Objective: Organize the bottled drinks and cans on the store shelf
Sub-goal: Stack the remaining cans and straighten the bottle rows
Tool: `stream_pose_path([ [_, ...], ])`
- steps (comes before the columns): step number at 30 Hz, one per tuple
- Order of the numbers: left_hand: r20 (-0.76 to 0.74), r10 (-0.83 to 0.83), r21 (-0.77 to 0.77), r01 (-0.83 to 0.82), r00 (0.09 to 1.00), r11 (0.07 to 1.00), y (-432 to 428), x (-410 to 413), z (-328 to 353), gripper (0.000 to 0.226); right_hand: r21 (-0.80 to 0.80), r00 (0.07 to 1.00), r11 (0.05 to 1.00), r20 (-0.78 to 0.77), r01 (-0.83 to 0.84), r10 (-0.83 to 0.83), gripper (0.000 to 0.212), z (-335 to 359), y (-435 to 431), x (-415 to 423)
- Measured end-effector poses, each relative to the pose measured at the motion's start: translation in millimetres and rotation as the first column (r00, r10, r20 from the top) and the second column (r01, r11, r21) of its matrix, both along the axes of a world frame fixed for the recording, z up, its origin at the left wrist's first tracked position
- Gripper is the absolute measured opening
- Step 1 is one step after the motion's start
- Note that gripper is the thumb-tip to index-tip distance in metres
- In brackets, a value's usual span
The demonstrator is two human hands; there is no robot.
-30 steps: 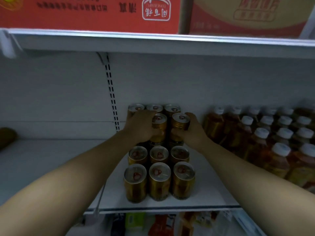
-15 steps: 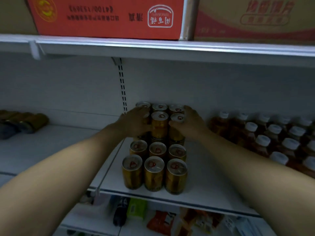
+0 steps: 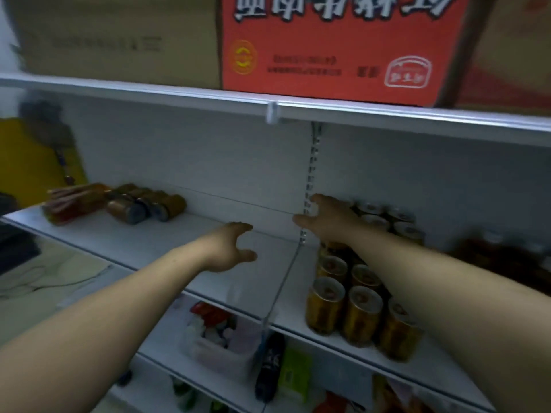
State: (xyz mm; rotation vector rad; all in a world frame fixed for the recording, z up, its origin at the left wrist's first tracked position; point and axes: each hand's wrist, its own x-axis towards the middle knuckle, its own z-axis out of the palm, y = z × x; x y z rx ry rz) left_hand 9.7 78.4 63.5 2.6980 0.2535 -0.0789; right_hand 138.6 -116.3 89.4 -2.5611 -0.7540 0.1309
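Upside-down white Chinese lettering on the red carton point(image 3: 328, 43), all too blurred for reading.

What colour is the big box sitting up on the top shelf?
Red box, white writing; only the head view shows it.

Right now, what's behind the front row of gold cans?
More upright gold cans, row after row. The right hand and forearm cover part of the rear ones.
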Motion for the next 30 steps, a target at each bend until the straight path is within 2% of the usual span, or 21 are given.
stream_pose_path([
  [4, -0.037, 0.035, 0.089, -0.031, 0.999, 0.996, 78, -39, -11, 0.073, -0.027, 0.997, 0.997, -0.016, -0.079, 0.078, 0.085, -3, 101, -21],
  [10, -0.088, 0.132, 0.123, -0.121, 0.987, 0.985, 192, -88, -18, 0.074, 0.002, 0.983, 0.984, -0.051, -0.179, 0.179, 0.081, -17, 242, -53],
  [14, -0.102, 0.203, 0.115, -0.191, 0.974, 0.975, 253, -101, -25, 0.073, -0.021, 0.971, 0.973, -0.064, -0.23, 0.229, 0.07, -30, 309, -59],
  [17, -0.087, 0.244, 0.086, -0.236, 0.966, 0.968, 290, -94, -33, 0.073, -0.044, 0.967, 0.968, -0.068, -0.248, 0.245, 0.052, -44, 350, -42],
  [21, -0.067, 0.286, 0.031, -0.285, 0.956, 0.958, 327, -68, -52, 0.072, -0.057, 0.972, 0.975, -0.101, -0.217, 0.211, 0.065, -65, 393, -13],
  [30, -0.074, 0.403, -0.078, -0.408, 0.912, 0.91, 407, 14, -89, 0.07, -0.103, 0.988, 0.991, -0.133, -0.087, 0.073, 0.08, -117, 477, 72],
])
